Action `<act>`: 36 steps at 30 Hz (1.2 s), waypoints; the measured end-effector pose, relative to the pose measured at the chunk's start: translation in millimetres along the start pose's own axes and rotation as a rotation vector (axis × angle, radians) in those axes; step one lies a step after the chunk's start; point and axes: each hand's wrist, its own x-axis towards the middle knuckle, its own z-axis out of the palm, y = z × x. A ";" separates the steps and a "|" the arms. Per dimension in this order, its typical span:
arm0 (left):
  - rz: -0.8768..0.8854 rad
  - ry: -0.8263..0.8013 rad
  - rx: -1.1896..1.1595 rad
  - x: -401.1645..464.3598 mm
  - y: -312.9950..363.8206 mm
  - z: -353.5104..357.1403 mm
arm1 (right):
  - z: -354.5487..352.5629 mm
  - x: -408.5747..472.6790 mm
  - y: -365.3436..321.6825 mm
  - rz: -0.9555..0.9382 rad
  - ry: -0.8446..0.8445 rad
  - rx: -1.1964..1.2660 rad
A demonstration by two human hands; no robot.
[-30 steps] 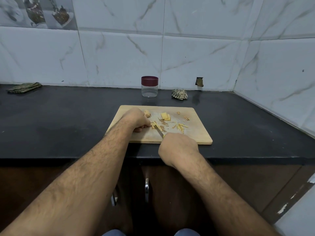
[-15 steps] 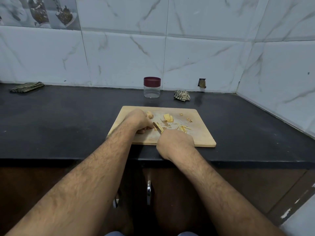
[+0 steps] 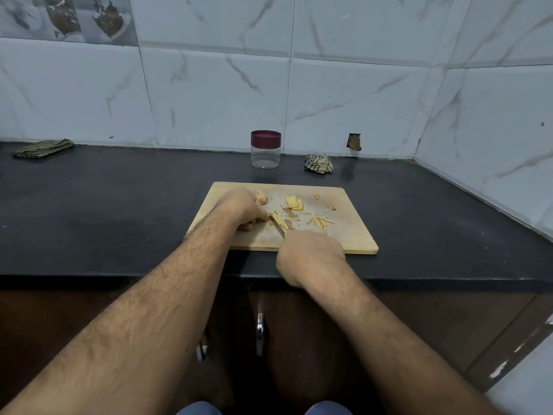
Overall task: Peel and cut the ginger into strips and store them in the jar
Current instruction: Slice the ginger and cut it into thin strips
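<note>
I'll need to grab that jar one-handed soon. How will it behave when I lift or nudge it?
The jar looks like clear plastic and empty, so probably light. It is squat with a flat base, so unlikely to tip. Its smooth wall may slide on the countertop if nudged.

Pale yellow ginger (image 3: 294, 202) on tan board (image 3: 353, 235), black counter (image 3: 119, 205); at 12 o'clock, clear jar (image 3: 265, 157) with maroon lid (image 3: 265, 138); grey-veined white tiles (image 3: 209, 94); striped olive cloth (image 3: 42, 148) at 10 o'clock.
</note>
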 end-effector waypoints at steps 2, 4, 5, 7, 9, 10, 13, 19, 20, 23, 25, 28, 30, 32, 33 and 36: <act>0.006 -0.003 -0.007 0.4 -0.4 -0.4 | 3.5 -5.7 5.6 0.017 -0.001 0.003; 0.008 -0.009 -0.005 0.1 -0.6 -0.9 | 4.0 -8.6 8.4 0.022 0.009 0.006; 0.007 -0.012 -0.004 -0.3 -0.3 -0.9 | 3.7 -9.4 8.8 0.021 0.010 0.007; 0.004 -0.012 -0.005 -0.9 0.5 -0.5 | 2.9 -10.7 8.5 0.018 0.010 0.011; 0.002 -0.009 -0.008 -0.8 0.6 -0.3 | 3.1 -10.3 7.3 0.017 0.015 0.017; 0.004 -0.008 -0.009 -0.6 0.3 -0.6 | 3.1 -10.1 6.8 0.019 0.020 0.018; 0.009 -0.009 -0.015 -0.4 -0.1 -0.6 | 2.8 -10.9 7.8 0.024 0.015 0.023; 0.002 -0.024 -0.026 -0.5 -1.9 -2.6 | 4.1 -17.8 16.9 0.033 0.009 0.055; -0.004 -0.034 -0.036 -0.6 -1.7 -3.5 | 3.4 -17.8 17.3 0.031 0.009 0.062; -0.022 -0.050 -0.053 -1.4 -0.4 -5.3 | -0.1 -16.7 17.0 0.021 0.017 0.084; -0.031 -0.048 -0.052 -1.6 0.1 -5.6 | -3.0 -14.6 15.6 0.019 0.024 0.088; -0.034 -0.038 -0.049 -0.2 -0.9 -4.5 | -5.2 -7.4 10.9 0.027 0.017 0.091; -0.034 -0.023 -0.043 0.5 -1.4 -3.4 | -4.0 -2.1 7.3 0.025 0.017 0.093; -0.030 -0.013 -0.042 1.7 -1.8 -2.6 | -2.7 1.9 4.3 0.022 0.025 0.096; -0.033 -0.014 -0.046 2.2 -1.8 -2.4 | -2.6 3.4 3.2 0.023 0.030 0.098; -0.056 -0.032 -0.066 3.1 -1.1 -3.2 | -3.8 6.1 0.0 0.026 0.040 0.100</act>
